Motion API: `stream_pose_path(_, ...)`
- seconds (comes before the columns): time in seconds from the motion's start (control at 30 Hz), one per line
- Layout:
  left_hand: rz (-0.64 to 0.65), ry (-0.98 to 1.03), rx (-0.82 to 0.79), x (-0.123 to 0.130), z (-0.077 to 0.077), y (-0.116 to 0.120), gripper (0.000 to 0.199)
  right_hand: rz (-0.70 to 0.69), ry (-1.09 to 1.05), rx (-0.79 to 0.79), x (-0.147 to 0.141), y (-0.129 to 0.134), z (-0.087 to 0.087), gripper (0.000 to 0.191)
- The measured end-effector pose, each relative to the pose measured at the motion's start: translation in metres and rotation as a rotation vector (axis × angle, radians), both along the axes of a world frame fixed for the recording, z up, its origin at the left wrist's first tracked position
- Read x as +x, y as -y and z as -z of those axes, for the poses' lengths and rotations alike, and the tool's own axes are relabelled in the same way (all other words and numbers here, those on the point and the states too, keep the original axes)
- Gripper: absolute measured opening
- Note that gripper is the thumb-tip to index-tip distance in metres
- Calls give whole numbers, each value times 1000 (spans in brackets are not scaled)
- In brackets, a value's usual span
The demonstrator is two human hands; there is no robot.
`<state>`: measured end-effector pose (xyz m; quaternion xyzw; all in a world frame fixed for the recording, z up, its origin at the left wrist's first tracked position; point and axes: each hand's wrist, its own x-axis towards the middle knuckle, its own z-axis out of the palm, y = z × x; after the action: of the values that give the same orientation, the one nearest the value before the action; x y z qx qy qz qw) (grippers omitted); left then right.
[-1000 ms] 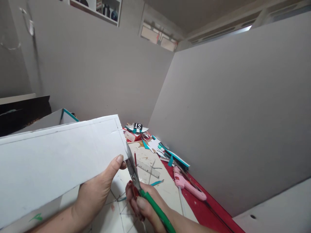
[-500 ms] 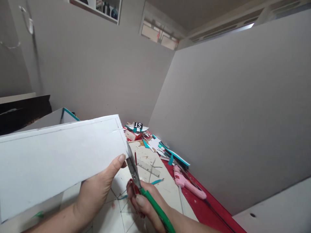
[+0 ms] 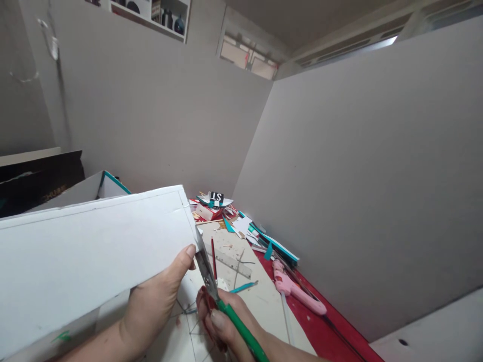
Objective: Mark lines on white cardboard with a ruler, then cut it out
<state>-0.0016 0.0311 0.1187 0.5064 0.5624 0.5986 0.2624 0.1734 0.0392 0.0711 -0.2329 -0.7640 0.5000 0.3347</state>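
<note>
At lower left, a white board [image 3: 94,246] is pinched near its corner by the left hand [image 3: 156,289], apparently steadying its edge against green-handled scissors [image 3: 206,269] that the right hand [image 3: 230,332] curls around, bottom centre.

My left forearm [image 3: 98,338] slants up from the lower left, and my left grip [image 3: 160,287] is closed, its thumb [image 3: 186,256] stretched along the near side with one fingertip showing just under it; the other fingers are hidden. My right forearm [image 3: 282,350] comes in from the lower right. My right grip [image 3: 227,333] is curled closed, fingers bunched and thumb bent, near the left one but apart.
</note>
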Motion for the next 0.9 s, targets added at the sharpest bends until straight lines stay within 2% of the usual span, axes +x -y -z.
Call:
stream_pose_path(0.17, -25, 11, -12, 1, -2, 1, 38, -23, -15, 28, -2, 0, -3, 45)
stream_pose_path(0.4, 8, 46, 15, 1, 0, 2, 37, -32, -75, 52, -5, 0, -1, 44)
stream_pose_path(0.9, 38, 19, -8, 1, 2, 2, 39, 7, -116, -19, -9, 8, -10, 45)
